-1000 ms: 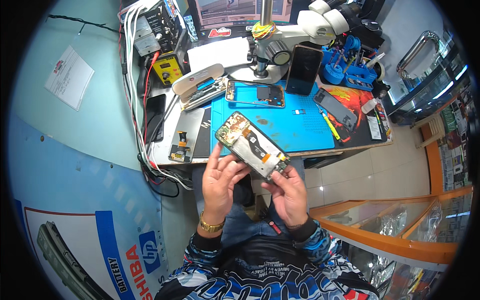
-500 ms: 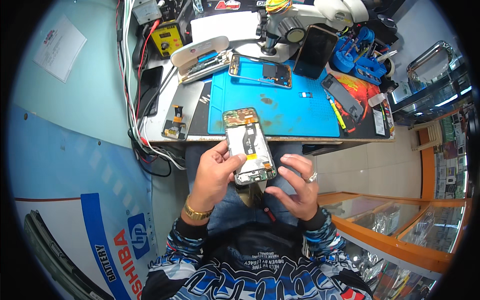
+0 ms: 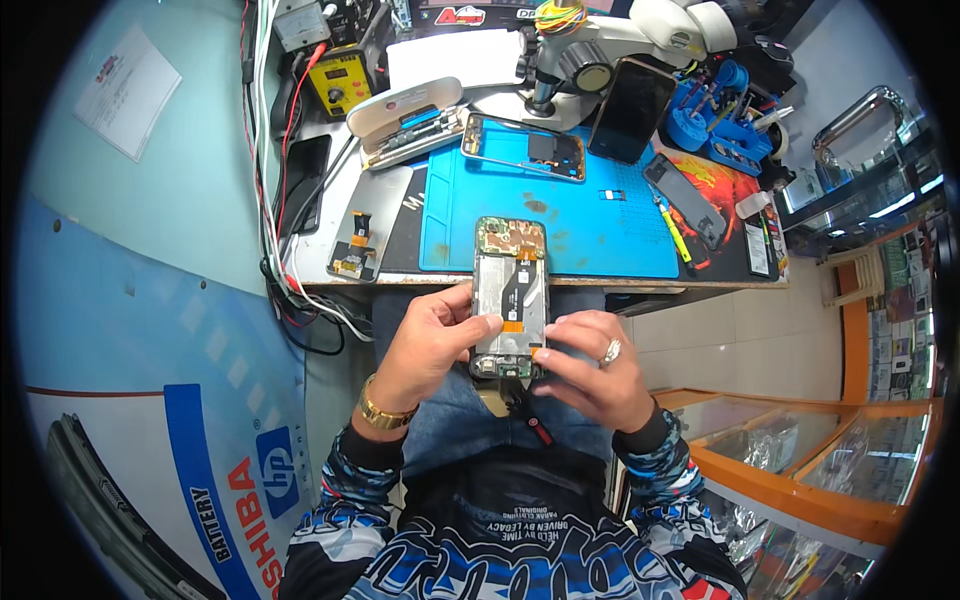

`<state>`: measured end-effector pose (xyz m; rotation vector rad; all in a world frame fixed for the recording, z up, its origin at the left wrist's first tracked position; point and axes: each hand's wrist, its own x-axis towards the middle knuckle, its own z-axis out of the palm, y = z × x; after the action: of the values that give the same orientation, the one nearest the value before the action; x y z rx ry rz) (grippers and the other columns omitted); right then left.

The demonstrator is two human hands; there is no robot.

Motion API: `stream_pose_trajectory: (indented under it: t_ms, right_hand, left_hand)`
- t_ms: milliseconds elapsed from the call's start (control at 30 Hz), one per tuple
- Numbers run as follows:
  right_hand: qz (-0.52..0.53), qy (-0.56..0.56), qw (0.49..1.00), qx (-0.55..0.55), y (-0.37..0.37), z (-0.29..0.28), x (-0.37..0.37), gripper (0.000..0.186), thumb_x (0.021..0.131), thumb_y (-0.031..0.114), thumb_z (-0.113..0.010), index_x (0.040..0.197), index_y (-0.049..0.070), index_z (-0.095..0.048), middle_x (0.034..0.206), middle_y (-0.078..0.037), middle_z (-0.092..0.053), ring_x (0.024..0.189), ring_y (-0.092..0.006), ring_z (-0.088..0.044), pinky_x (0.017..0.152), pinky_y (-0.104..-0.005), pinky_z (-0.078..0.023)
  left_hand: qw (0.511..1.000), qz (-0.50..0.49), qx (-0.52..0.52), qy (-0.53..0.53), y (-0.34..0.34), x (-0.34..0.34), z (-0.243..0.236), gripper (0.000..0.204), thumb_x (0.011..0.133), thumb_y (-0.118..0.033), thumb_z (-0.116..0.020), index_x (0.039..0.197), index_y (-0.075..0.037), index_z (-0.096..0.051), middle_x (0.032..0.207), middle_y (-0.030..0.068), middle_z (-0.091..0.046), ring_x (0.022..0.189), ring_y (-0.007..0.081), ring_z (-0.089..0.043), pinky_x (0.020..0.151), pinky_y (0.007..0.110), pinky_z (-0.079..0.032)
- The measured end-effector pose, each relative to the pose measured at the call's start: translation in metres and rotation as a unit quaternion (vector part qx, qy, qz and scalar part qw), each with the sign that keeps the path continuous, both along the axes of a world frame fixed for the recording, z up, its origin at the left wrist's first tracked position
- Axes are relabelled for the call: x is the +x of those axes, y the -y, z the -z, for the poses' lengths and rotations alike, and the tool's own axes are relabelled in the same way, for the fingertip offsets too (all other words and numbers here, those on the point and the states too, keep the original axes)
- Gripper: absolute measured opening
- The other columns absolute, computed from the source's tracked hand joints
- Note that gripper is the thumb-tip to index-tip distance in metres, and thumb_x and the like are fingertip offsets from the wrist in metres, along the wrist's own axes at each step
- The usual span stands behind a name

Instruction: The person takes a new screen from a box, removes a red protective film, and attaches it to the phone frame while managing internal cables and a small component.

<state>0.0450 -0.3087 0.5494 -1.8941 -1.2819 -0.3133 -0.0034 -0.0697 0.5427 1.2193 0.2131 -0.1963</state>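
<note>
An opened phone, its back cover off, is held upright in front of the bench edge; circuit board, silver battery area and an orange-and-black flex cable show. My left hand grips its left side, the thumb lying on the inner face near the orange strip. With bent fingers, my right hand touches the lower right edge of the phone, a fingertip by the bottom flex connector. Part of that hand's grip is hidden behind the phone. Beyond the phone lies a blue repair mat, a phone frame on its far edge.
A screen panel with a flex connector lies left of the mat. Behind it are an open screwdriver case and a yellow power unit. A black phone leans by the microscope. On the right are a yellow pen and a blue tool holder.
The phone has shifted right and turned more upright. My right hand has moved in from beside the phone and now touches its lower right edge.
</note>
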Motion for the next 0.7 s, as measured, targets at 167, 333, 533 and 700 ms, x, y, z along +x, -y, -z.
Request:
stream_pose_trajectory:
  t_ms: [167, 333, 533, 700]
  right_hand:
    - [0.051, 0.097, 0.994, -0.006, 0.001, 0.010, -0.007, 0.038, 0.071, 0.007, -0.078, 0.109, 0.010, -0.071, 0.107, -0.005, -0.066, 0.101, -0.0253, -0.063, 0.092, -0.0476, -0.051]
    - [0.068, 0.092, 0.993, 0.008, -0.007, 0.011, 0.002, 0.037, 0.071, 0.006, -0.078, 0.108, 0.008, -0.070, 0.104, -0.005, -0.065, 0.099, -0.0263, -0.063, 0.089, -0.0476, -0.051]
    - [0.088, 0.104, 0.990, 0.037, -0.021, 0.016, 0.021, 0.041, 0.069, 0.003, -0.078, 0.109, 0.005, -0.069, 0.102, -0.006, -0.064, 0.095, -0.0290, -0.063, 0.086, -0.0476, -0.050]
    - [0.102, 0.094, 0.990, 0.033, -0.038, 0.016, 0.026, 0.042, 0.069, 0.003, -0.079, 0.110, 0.006, -0.069, 0.100, -0.006, -0.063, 0.093, -0.0283, -0.062, 0.083, -0.0458, -0.049]
  left_hand:
    - [0.993, 0.036, -0.112, -0.035, 0.004, 0.006, 0.015, 0.031, 0.103, -0.021, -0.064, 0.125, 0.001, -0.068, 0.092, -0.0044, -0.069, 0.065, -0.0029, -0.054, 0.051, 0.013, -0.037]
    - [0.987, 0.015, -0.156, -0.030, 0.012, 0.021, 0.017, 0.029, 0.104, -0.024, -0.060, 0.119, 0.000, -0.069, 0.096, -0.0005, -0.071, 0.074, 0.0037, -0.065, 0.059, 0.019, -0.051]
    - [0.965, -0.029, -0.259, -0.039, 0.016, 0.033, 0.014, 0.035, 0.106, -0.029, -0.055, 0.126, -0.001, -0.062, 0.112, 0.0102, -0.072, 0.100, 0.0178, -0.072, 0.083, 0.036, -0.062]
    - [0.980, -0.068, -0.188, 0.022, 0.015, 0.023, 0.008, 0.039, 0.105, -0.025, -0.057, 0.129, 0.005, -0.059, 0.109, 0.0120, -0.072, 0.099, 0.0190, -0.072, 0.083, 0.036, -0.063]
